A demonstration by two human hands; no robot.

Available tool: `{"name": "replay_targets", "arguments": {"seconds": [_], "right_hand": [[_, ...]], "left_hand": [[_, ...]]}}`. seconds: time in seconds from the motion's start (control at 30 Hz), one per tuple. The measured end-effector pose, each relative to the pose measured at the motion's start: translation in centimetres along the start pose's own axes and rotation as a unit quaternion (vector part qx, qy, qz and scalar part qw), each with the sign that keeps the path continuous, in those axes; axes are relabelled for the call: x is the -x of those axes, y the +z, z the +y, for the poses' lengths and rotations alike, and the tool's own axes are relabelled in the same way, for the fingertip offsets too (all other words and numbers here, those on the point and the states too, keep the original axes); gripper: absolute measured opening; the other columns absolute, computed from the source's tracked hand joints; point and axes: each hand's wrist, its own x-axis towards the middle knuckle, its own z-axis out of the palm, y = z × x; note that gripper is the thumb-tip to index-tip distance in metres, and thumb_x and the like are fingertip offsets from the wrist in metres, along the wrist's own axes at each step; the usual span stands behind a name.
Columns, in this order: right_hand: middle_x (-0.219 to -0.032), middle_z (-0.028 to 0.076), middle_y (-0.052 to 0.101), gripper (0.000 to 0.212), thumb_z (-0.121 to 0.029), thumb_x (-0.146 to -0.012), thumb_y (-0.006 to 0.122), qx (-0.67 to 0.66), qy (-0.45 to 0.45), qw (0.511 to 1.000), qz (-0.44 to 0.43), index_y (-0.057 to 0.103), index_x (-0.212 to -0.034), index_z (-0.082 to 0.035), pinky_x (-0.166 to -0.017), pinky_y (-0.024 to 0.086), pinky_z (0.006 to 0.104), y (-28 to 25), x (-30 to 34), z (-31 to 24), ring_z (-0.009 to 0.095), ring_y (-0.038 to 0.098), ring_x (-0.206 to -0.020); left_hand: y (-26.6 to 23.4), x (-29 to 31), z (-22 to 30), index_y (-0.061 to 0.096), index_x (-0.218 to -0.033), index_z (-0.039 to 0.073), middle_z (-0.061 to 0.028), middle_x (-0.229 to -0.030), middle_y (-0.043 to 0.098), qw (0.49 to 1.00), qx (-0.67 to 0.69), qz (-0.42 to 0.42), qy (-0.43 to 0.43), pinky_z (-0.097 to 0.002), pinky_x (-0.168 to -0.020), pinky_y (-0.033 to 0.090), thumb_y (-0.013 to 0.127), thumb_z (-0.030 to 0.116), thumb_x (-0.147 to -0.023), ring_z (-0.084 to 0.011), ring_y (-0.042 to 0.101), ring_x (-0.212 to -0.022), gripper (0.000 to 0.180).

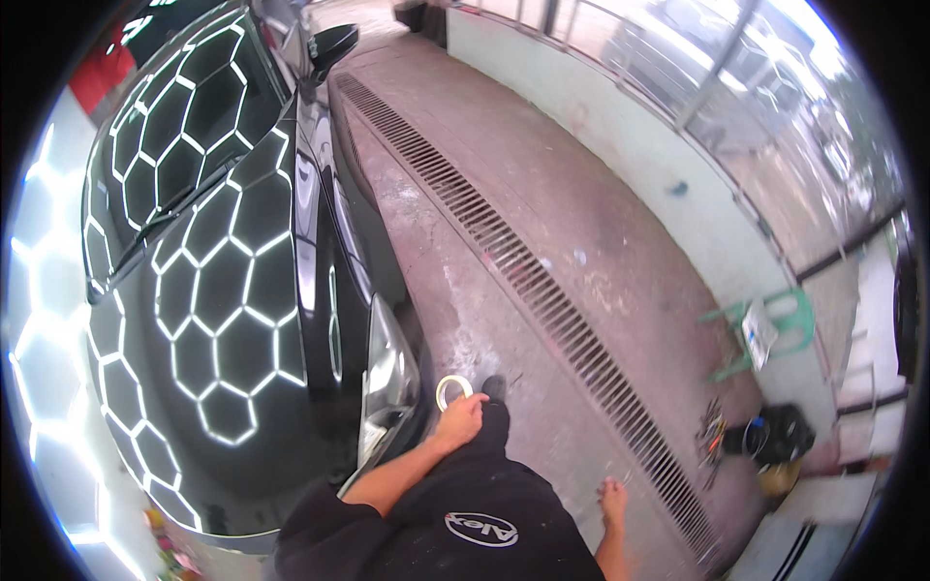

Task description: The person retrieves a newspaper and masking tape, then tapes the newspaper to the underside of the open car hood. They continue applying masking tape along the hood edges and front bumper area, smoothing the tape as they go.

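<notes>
Glossy black car [223,290]; left hand [461,418] grips tape ring [452,389], right hand [612,502] hangs open.

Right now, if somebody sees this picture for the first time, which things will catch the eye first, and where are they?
First the glossy black car on the left, its hood mirroring bright hexagonal ceiling lights. Next the long metal drain grate running diagonally across the reddish concrete floor beside it. Low in the middle, the left hand holds a roll of tape near the headlight, while the right hand hangs empty.
</notes>
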Motion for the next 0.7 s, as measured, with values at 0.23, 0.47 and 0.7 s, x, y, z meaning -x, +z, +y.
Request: {"name": "replay_targets", "arguments": {"seconds": [0.23, 0.47, 0.7], "right_hand": [[-0.093, 0.011, 0.072, 0.036, -0.035, -0.106, 0.061, 0.218, -0.044, 0.958, -0.179, 0.069, -0.111, 0.0, -0.064, 0.057, 0.0416, 3.8, -12.7, -7.3, 0.029, 0.077, -0.086], [-0.085, 0.01, 0.07, 0.034, -0.033, -0.103, 0.062, 0.456, -0.133, 0.854, -0.211, 0.07, -0.105, 0.0, -0.062, 0.058, 0.0444, 11.5, -36.2, -21.1, 0.031, 0.075, -0.079], [-0.09, 0.011, 0.072, 0.034, -0.032, -0.103, 0.063, 0.168, -0.052, 0.968, -0.178, 0.069, -0.115, -0.001, -0.065, 0.057, 0.0411, 22.6, -58.3, -55.0, 0.029, 0.075, -0.086]], "left_hand": [[-13.7, -22.1, 10.5, 0.058, -0.154, 0.017, -0.0273, -0.097, 0.073, 0.998, -0.017, 0.038, -0.039, -0.0536, -0.087, 0.055, 0.056, 0.028, -0.107, -0.0449, 0.073, -0.094, 0.049], [-16.3, -47.1, 6.6, 0.04, -0.165, 0.02, -0.0293, -0.114, 0.073, 0.992, -0.044, 0.073, -0.096, -0.0599, -0.095, 0.052, 0.049, 0.028, -0.105, -0.052, 0.069, -0.106, 0.061], [-22.8, -63.3, 4.0, 0.034, -0.17, 0.021, -0.03, -0.117, 0.073, 0.963, -0.018, 0.107, -0.247, -0.0574, -0.099, 0.052, 0.058, 0.027, -0.093, -0.0498, 0.071, -0.11, 0.081]]}}
